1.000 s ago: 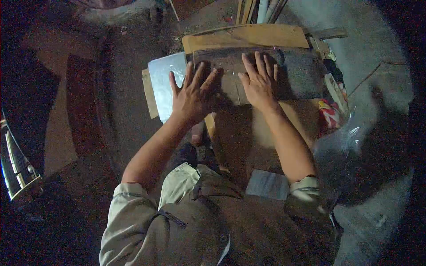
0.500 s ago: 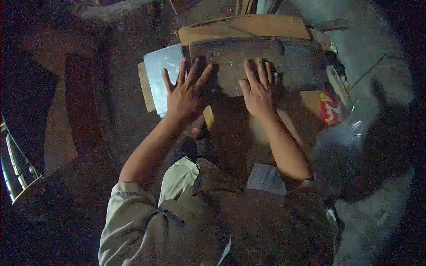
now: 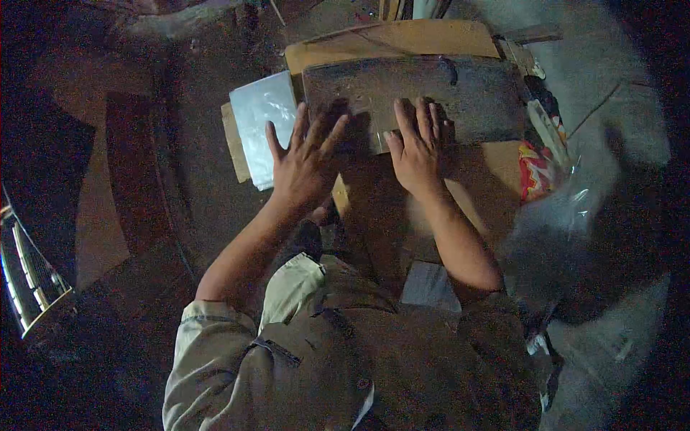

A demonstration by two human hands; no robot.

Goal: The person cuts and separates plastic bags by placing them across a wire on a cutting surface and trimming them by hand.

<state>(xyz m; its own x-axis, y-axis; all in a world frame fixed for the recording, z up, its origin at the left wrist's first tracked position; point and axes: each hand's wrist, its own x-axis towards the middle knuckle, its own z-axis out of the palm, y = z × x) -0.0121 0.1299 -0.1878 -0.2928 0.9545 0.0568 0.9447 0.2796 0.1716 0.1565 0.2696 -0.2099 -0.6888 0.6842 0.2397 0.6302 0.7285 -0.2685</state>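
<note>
A dark, worn flat board (image 3: 481, 100) lies across a yellowish-brown wooden surface (image 3: 402, 36). My left hand (image 3: 305, 165) is spread, palm down, over the board's left end, with its thumb side near the right. Beside it on the left is a stack of shiny clear plastic sheets (image 3: 262, 122) on a piece of cardboard (image 3: 235, 144). My right hand (image 3: 417, 154) rests palm down near the middle of the board, fingers apart. A thin pale line runs on the board between the hands. Neither hand holds anything.
A red and yellow packet (image 3: 533, 172) and clear plastic (image 3: 568, 215) lie at the right. A grey flat piece (image 3: 429, 286) is near my lap. Long poles (image 3: 424, 8) stand at the top. A lit, slatted object (image 3: 32, 276) is at the far left.
The board and wooden surface appear higher in the view than a second ago. Both hands have drawn slightly nearer to the board's lower edge, still spread.
</note>
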